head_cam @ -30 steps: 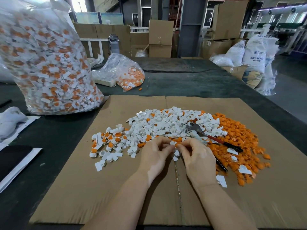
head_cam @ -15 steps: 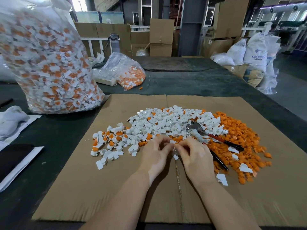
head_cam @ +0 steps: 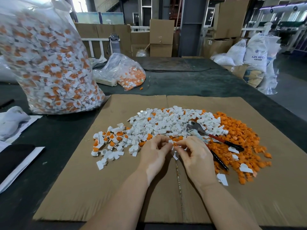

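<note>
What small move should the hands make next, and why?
Probably press the orange cap into the white piece. The left hand pinches the white piece, the right hand pinches the orange cap, and the two parts meet between the hands. Capped pieces already lie on the cardboard to the left, which suggests assembly.

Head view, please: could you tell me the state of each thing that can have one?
Left hand: pinches white piece.
Right hand: pinches orange cap.
Pliers: lying on the pile, handles apart.
Large bag: upright, full.
Small bag: slumped, partly filled.
</note>
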`<state>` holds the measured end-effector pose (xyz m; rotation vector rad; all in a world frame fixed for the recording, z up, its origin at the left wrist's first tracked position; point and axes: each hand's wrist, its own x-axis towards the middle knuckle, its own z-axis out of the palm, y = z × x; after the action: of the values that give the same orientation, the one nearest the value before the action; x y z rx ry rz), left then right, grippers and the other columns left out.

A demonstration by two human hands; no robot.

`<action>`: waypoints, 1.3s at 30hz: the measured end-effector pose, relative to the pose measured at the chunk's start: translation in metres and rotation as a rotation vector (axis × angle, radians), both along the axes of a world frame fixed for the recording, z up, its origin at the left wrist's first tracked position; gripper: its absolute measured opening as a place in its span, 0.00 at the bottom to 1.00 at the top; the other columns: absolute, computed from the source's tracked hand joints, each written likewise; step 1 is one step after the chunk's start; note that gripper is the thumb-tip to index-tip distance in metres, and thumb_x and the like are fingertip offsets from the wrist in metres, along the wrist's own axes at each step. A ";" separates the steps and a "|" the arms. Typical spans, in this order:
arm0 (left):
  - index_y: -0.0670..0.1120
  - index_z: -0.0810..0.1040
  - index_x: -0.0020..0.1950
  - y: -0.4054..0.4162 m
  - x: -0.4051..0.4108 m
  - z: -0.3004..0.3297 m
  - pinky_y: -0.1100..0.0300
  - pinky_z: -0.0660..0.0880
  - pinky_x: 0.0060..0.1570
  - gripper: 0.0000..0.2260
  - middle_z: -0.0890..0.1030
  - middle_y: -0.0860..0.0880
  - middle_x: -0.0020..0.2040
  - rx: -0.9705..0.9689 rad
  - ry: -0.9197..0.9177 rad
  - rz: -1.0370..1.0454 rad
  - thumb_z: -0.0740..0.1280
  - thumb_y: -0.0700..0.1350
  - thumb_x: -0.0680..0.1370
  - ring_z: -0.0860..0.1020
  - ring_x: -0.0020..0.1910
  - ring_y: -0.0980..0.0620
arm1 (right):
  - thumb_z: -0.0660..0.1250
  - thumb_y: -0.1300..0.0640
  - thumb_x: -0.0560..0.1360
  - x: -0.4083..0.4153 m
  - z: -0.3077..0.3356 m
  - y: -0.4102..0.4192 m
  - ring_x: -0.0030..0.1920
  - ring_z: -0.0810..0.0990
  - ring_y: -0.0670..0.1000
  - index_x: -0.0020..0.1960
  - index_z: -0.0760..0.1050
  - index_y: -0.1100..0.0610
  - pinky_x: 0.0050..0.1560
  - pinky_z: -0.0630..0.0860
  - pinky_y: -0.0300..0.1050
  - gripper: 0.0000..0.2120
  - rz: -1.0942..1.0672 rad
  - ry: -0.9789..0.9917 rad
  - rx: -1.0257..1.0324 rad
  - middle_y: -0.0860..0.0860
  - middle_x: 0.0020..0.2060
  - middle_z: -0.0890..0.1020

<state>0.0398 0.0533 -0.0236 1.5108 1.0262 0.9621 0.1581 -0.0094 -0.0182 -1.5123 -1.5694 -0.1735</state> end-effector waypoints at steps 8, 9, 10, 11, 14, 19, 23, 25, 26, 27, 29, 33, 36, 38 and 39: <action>0.45 0.79 0.46 -0.002 -0.001 0.005 0.50 0.76 0.48 0.02 0.81 0.39 0.41 0.054 0.007 -0.002 0.70 0.41 0.74 0.78 0.40 0.49 | 0.73 0.61 0.69 0.000 -0.001 0.000 0.36 0.75 0.51 0.38 0.77 0.60 0.37 0.75 0.50 0.06 -0.017 -0.015 -0.036 0.51 0.33 0.77; 0.46 0.79 0.46 -0.002 -0.001 0.005 0.50 0.76 0.48 0.02 0.81 0.39 0.40 0.053 0.007 -0.004 0.70 0.41 0.74 0.78 0.40 0.48 | 0.74 0.61 0.69 0.000 -0.001 0.000 0.36 0.75 0.50 0.39 0.78 0.60 0.38 0.76 0.49 0.05 -0.015 -0.011 -0.036 0.51 0.34 0.77; 0.46 0.79 0.46 -0.003 -0.001 0.006 0.50 0.76 0.48 0.02 0.81 0.40 0.40 0.051 0.006 -0.008 0.70 0.41 0.74 0.78 0.40 0.47 | 0.74 0.61 0.69 0.000 -0.001 -0.001 0.37 0.76 0.49 0.41 0.78 0.60 0.39 0.76 0.47 0.05 -0.011 -0.005 -0.033 0.50 0.35 0.78; 0.46 0.79 0.46 -0.003 -0.001 0.006 0.50 0.76 0.48 0.02 0.81 0.41 0.40 0.051 0.007 -0.012 0.70 0.41 0.75 0.79 0.40 0.45 | 0.74 0.62 0.69 -0.001 -0.001 -0.001 0.38 0.76 0.48 0.44 0.79 0.60 0.41 0.76 0.45 0.05 -0.005 0.004 -0.031 0.50 0.37 0.79; 0.45 0.80 0.47 -0.002 -0.001 0.006 0.48 0.76 0.49 0.02 0.82 0.40 0.42 0.061 0.025 -0.015 0.69 0.41 0.75 0.80 0.45 0.41 | 0.73 0.63 0.70 -0.001 0.000 -0.001 0.43 0.78 0.48 0.51 0.81 0.59 0.47 0.77 0.44 0.10 0.023 0.015 -0.039 0.50 0.41 0.81; 0.44 0.80 0.48 -0.002 -0.001 0.005 0.49 0.76 0.48 0.03 0.82 0.40 0.42 0.060 0.034 -0.015 0.70 0.41 0.75 0.79 0.42 0.43 | 0.73 0.64 0.69 0.000 0.001 -0.001 0.44 0.79 0.51 0.50 0.82 0.60 0.47 0.78 0.47 0.09 0.025 -0.002 -0.044 0.51 0.41 0.81; 0.45 0.80 0.47 -0.001 -0.001 0.004 0.49 0.76 0.46 0.02 0.81 0.40 0.41 0.059 0.034 -0.018 0.70 0.42 0.75 0.78 0.40 0.47 | 0.73 0.64 0.69 -0.001 0.001 -0.001 0.44 0.79 0.50 0.48 0.82 0.60 0.46 0.78 0.46 0.08 0.018 -0.006 -0.043 0.51 0.41 0.81; 0.45 0.80 0.46 -0.001 -0.001 0.003 0.50 0.76 0.46 0.02 0.81 0.41 0.41 0.061 0.031 -0.019 0.70 0.42 0.75 0.77 0.39 0.49 | 0.73 0.64 0.69 -0.001 0.001 0.000 0.44 0.79 0.50 0.48 0.82 0.60 0.47 0.77 0.45 0.08 0.015 -0.009 -0.042 0.51 0.41 0.81; 0.45 0.80 0.46 -0.001 -0.001 0.003 0.50 0.75 0.45 0.02 0.81 0.41 0.40 0.065 0.033 -0.020 0.70 0.42 0.75 0.77 0.39 0.50 | 0.73 0.64 0.69 -0.001 0.001 0.000 0.44 0.79 0.50 0.48 0.82 0.60 0.47 0.77 0.45 0.07 0.012 -0.011 -0.042 0.50 0.41 0.81; 0.45 0.80 0.46 0.000 -0.001 0.002 0.51 0.75 0.45 0.02 0.81 0.42 0.40 0.069 0.036 -0.021 0.70 0.42 0.75 0.77 0.38 0.50 | 0.73 0.64 0.69 0.000 0.001 0.000 0.44 0.79 0.50 0.48 0.82 0.60 0.47 0.77 0.45 0.07 0.011 -0.012 -0.042 0.50 0.41 0.81; 0.46 0.80 0.46 0.000 -0.001 0.001 0.52 0.75 0.45 0.01 0.81 0.43 0.39 0.077 0.035 -0.020 0.70 0.42 0.75 0.77 0.38 0.50 | 0.73 0.64 0.69 0.000 0.000 0.000 0.44 0.79 0.50 0.48 0.82 0.60 0.46 0.77 0.45 0.07 0.009 -0.014 -0.048 0.50 0.40 0.81; 0.47 0.80 0.46 0.002 0.000 0.001 0.54 0.75 0.43 0.01 0.80 0.45 0.38 0.096 0.062 -0.019 0.70 0.42 0.75 0.77 0.38 0.51 | 0.73 0.63 0.69 0.000 -0.001 0.001 0.44 0.79 0.50 0.49 0.82 0.60 0.46 0.78 0.46 0.08 -0.002 -0.038 -0.053 0.51 0.41 0.81; 0.44 0.80 0.46 0.003 0.002 0.000 0.56 0.73 0.42 0.03 0.80 0.46 0.37 0.067 0.046 0.014 0.70 0.41 0.74 0.76 0.36 0.53 | 0.74 0.60 0.69 0.001 0.001 0.001 0.44 0.79 0.52 0.51 0.81 0.60 0.47 0.77 0.49 0.11 -0.033 -0.053 -0.041 0.51 0.41 0.81; 0.44 0.80 0.46 0.004 0.003 0.001 0.58 0.74 0.41 0.03 0.80 0.49 0.34 0.030 0.030 0.032 0.70 0.41 0.74 0.77 0.34 0.55 | 0.74 0.58 0.69 0.005 0.003 0.002 0.47 0.80 0.53 0.52 0.80 0.60 0.50 0.74 0.51 0.13 -0.121 -0.100 -0.033 0.52 0.43 0.82; 0.44 0.79 0.46 0.005 0.004 0.002 0.59 0.74 0.40 0.03 0.80 0.51 0.32 0.014 0.024 0.040 0.71 0.41 0.74 0.78 0.33 0.56 | 0.74 0.57 0.70 0.009 0.005 0.003 0.50 0.79 0.54 0.54 0.79 0.60 0.52 0.73 0.52 0.14 -0.195 -0.110 -0.052 0.53 0.46 0.82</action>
<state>0.0434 0.0579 -0.0220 1.5216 1.0726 0.9833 0.1667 -0.0065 -0.0136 -1.7224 -1.5198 -0.3341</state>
